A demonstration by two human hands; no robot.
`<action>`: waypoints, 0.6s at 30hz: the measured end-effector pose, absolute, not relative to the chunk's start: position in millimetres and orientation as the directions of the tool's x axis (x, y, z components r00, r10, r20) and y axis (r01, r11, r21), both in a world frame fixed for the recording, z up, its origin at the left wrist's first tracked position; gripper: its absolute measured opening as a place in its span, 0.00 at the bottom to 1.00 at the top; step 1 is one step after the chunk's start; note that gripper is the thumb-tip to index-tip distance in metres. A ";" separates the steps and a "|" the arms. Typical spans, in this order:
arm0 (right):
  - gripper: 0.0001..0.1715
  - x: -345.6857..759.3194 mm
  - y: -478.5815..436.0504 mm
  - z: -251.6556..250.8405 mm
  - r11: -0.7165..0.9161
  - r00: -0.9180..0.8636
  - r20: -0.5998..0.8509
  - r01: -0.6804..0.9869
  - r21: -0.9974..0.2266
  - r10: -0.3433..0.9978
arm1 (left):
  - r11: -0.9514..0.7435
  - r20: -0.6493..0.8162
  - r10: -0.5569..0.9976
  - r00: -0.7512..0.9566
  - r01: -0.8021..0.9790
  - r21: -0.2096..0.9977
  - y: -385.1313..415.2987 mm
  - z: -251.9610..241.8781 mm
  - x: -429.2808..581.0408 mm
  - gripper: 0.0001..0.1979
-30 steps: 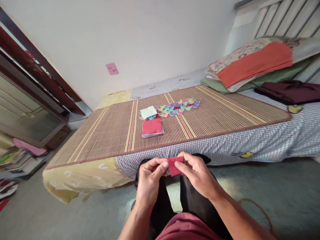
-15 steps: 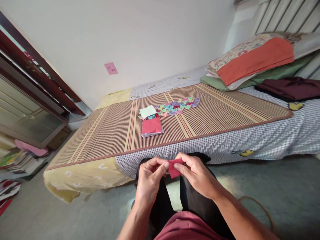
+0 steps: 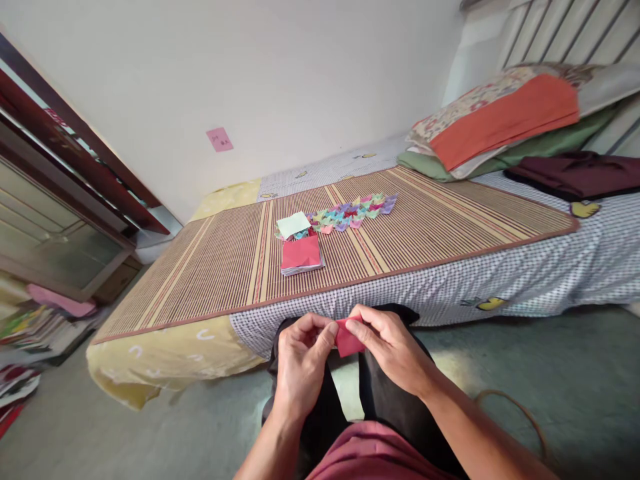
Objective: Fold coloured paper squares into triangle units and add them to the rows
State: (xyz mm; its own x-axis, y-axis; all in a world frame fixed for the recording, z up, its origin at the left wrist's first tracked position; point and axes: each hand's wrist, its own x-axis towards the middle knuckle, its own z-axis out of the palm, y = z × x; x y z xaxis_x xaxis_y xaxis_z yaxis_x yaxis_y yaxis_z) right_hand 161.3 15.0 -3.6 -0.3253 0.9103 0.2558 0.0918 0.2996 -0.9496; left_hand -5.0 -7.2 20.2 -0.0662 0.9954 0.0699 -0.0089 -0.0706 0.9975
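Note:
Between my two hands, above my knees, is a small folded piece of red paper (image 3: 349, 341). My left hand (image 3: 304, 363) pinches its upper left corner between thumb and fingers. At the upper right edge my right hand (image 3: 393, 347) grips the paper, thumb lying on its front face. On the bed's mat in front of me sits a stack of square paper (image 3: 301, 255) with a red sheet on top. Behind it a pale green sheet (image 3: 294, 225) rests over several folded pieces. A row of colourful folded paper pieces (image 3: 353, 212) stretches to the right.
A striped woven mat (image 3: 215, 267) covers much of the bed, whose checked sheet (image 3: 525, 280) hangs over the front edge. Folded bedding (image 3: 505, 123) and dark maroon cloth (image 3: 575, 175) lie at the right. A cord (image 3: 520, 407) lies on the floor.
My right thumb has shifted slightly up and left along the red paper, showing more of its face. Both hands keep their hold, and the view has moved a little.

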 end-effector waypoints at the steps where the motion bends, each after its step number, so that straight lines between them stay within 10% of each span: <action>1: 0.26 160.3 14.6 -3.6 0.290 -0.305 0.250 0.093 -0.953 0.919 | -0.069 0.068 0.996 -0.063 -0.009 0.998 -6.8 21.1 -4.4 0.17; 18: 0.15 163.9 17.3 -5.5 0.279 -0.337 0.243 0.062 -0.958 0.910 | -0.014 0.014 1.000 -0.008 -0.080 0.997 -2.4 10.8 -1.8 0.17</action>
State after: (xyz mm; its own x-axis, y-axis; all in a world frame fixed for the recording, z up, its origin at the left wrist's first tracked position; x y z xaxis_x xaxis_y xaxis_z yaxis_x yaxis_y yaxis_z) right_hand 163.9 17.3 -5.5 -0.3366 0.9098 0.2428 0.0616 0.2786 -0.9584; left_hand -1.8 -2.4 10.8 -0.0077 0.9999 0.0136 -0.0803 -0.0142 0.9967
